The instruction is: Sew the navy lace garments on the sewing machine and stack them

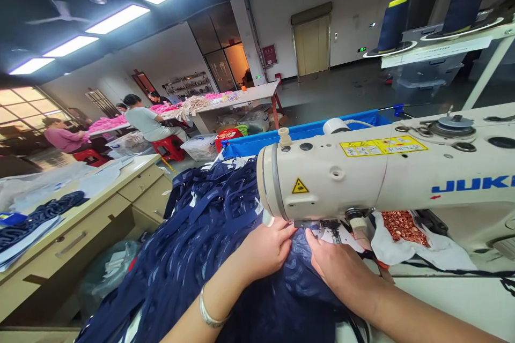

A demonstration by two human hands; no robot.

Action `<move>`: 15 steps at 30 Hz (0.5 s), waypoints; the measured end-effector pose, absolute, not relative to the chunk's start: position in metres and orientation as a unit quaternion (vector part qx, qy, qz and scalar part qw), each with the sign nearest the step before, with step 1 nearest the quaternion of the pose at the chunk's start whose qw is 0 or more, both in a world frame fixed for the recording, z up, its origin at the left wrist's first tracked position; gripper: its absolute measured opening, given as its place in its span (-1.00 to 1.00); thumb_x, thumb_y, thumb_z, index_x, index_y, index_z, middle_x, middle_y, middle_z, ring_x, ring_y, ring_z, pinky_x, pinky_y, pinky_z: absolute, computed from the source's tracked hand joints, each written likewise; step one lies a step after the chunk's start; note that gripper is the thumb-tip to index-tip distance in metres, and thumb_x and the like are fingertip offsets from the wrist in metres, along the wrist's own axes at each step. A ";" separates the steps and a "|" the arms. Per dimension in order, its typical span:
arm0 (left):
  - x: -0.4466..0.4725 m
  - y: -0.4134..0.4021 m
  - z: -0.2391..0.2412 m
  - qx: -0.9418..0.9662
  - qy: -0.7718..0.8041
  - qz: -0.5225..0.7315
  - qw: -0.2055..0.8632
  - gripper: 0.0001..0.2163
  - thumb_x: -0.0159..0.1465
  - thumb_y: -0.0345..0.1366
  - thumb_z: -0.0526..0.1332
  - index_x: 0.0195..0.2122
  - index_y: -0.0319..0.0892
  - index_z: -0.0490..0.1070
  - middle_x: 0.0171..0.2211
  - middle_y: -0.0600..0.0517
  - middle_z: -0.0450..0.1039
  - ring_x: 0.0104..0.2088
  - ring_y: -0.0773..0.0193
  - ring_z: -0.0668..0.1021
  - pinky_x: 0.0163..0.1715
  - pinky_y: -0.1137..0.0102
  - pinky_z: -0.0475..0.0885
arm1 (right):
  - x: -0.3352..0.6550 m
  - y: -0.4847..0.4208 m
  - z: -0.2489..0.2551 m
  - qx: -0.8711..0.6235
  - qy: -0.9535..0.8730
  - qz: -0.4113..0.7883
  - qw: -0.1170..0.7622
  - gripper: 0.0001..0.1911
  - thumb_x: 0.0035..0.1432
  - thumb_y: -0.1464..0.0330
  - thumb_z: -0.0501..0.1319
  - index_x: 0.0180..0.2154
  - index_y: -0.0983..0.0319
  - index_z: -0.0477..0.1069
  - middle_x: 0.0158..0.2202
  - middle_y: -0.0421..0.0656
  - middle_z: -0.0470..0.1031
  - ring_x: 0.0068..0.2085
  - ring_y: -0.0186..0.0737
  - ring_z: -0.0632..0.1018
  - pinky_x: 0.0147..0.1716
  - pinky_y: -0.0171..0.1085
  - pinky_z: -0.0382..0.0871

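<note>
Beneath the sewing machine (362,182) on a white workshop table (462,300), left hand (265,249) and right hand (338,265), grips tight on navy fabric (193,257).

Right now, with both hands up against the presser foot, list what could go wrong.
1. The left hand and right hand press the dark navy lace fabric right beside the metal presser foot of the cream sewing machine; a slip could put fingertips under the needle.
2. The heaped pile of navy fabric strips behind the left hand may tangle and drag the seam off line.
3. The silver bangle could snag the lace.
</note>
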State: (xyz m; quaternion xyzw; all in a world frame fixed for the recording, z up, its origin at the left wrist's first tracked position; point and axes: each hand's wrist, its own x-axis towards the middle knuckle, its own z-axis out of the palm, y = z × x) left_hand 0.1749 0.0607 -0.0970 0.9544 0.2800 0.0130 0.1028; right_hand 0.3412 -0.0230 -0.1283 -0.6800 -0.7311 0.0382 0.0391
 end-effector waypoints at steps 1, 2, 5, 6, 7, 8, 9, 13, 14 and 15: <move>0.175 0.060 -0.096 0.953 0.284 0.009 0.104 -0.65 0.31 -0.37 0.01 0.10 -0.10 0.33 0.03 -0.07 0.37 0.02 0.14 0.42 0.03 0.26 0.37 | 0.342 -0.024 -0.124 -0.681 -0.730 0.047 0.039 -0.50 0.17 0.56 0.04 0.15 0.29 0.25 -0.39 -0.05 0.56 -0.44 -0.14 0.59 -0.42 -0.31 0.47; 0.176 0.060 -0.095 0.952 0.287 0.005 0.106 -0.66 0.31 -0.37 0.01 0.10 -0.10 0.33 0.02 -0.07 0.38 0.01 0.15 0.43 0.02 0.27 0.37 | 0.343 -0.025 -0.120 -0.685 -0.725 0.057 0.037 -0.51 0.17 0.54 0.05 0.15 0.27 0.26 -0.40 -0.05 0.56 -0.44 -0.14 0.59 -0.42 -0.31 0.47; 0.177 0.059 -0.091 0.951 0.291 -0.004 0.107 -0.65 0.30 -0.37 0.02 0.10 -0.11 0.33 -0.01 -0.07 0.40 -0.03 0.15 0.45 -0.02 0.28 0.39 | 0.344 -0.027 -0.111 -0.711 -0.698 0.080 0.027 -0.53 0.18 0.49 0.04 0.13 0.18 0.29 -0.42 -0.11 0.56 -0.44 -0.15 0.59 -0.45 -0.33 0.47; 0.177 0.059 -0.090 0.951 0.292 -0.004 0.106 -0.65 0.30 -0.37 0.02 0.10 -0.11 0.33 -0.01 -0.07 0.40 -0.03 0.15 0.45 -0.03 0.28 0.39 | 0.344 -0.028 -0.108 -0.719 -0.690 0.083 0.026 -0.54 0.19 0.47 0.02 0.12 0.14 0.29 -0.40 -0.12 0.56 -0.42 -0.16 0.59 -0.46 -0.33 0.47; 0.177 0.058 -0.090 0.950 0.293 -0.004 0.105 -0.65 0.30 -0.37 0.03 0.10 -0.11 0.33 -0.01 -0.08 0.40 -0.03 0.14 0.45 -0.03 0.27 0.39 | 0.343 -0.028 -0.107 -0.721 -0.687 0.084 0.025 -0.54 0.21 0.47 -0.01 0.12 0.12 0.29 -0.37 -0.12 0.57 -0.40 -0.15 0.60 -0.45 -0.32 0.47; 0.177 0.058 -0.090 0.950 0.295 -0.005 0.103 -0.65 0.29 -0.37 0.03 0.09 -0.11 0.33 -0.01 -0.08 0.40 -0.03 0.14 0.45 -0.04 0.27 0.40 | 0.343 -0.028 -0.105 -0.720 -0.688 0.085 0.022 -0.53 0.21 0.48 -0.03 0.12 0.11 0.29 -0.35 -0.12 0.57 -0.39 -0.15 0.60 -0.45 -0.31 0.47; 0.178 0.058 -0.090 0.950 0.295 -0.005 0.103 -0.65 0.29 -0.37 0.03 0.09 -0.10 0.33 -0.02 -0.07 0.41 -0.04 0.14 0.45 -0.05 0.27 0.40 | 0.342 -0.027 -0.104 -0.717 -0.691 0.086 0.014 -0.51 0.20 0.50 -0.03 0.13 0.11 0.29 -0.33 -0.11 0.58 -0.38 -0.14 0.60 -0.45 -0.31 0.46; 0.177 0.057 -0.091 0.950 0.296 -0.003 0.104 -0.67 0.30 -0.36 0.03 0.08 -0.08 0.35 -0.03 -0.06 0.41 -0.06 0.16 0.45 -0.06 0.30 0.39 | 0.341 -0.025 -0.100 -0.691 -0.718 0.081 -0.022 -0.44 0.11 0.59 0.03 0.16 0.21 0.26 -0.31 -0.07 0.58 -0.40 -0.15 0.59 -0.46 -0.34 0.43; 0.177 0.057 -0.092 0.950 0.295 -0.001 0.103 -0.67 0.30 -0.36 0.03 0.08 -0.09 0.35 -0.04 -0.06 0.41 -0.06 0.16 0.45 -0.06 0.30 0.39 | 0.342 -0.025 -0.100 -0.685 -0.724 0.073 -0.023 -0.44 0.10 0.60 0.03 0.15 0.22 0.26 -0.30 -0.06 0.58 -0.41 -0.16 0.59 -0.46 -0.35 0.42; 0.177 0.057 -0.092 0.951 0.293 0.000 0.101 -0.67 0.31 -0.36 0.03 0.08 -0.09 0.35 -0.04 -0.06 0.41 -0.07 0.16 0.45 -0.07 0.30 0.39 | 0.342 -0.025 -0.100 -0.680 -0.730 0.060 -0.016 -0.45 0.10 0.60 0.04 0.13 0.23 0.28 -0.31 -0.06 0.57 -0.42 -0.18 0.58 -0.47 -0.37 0.41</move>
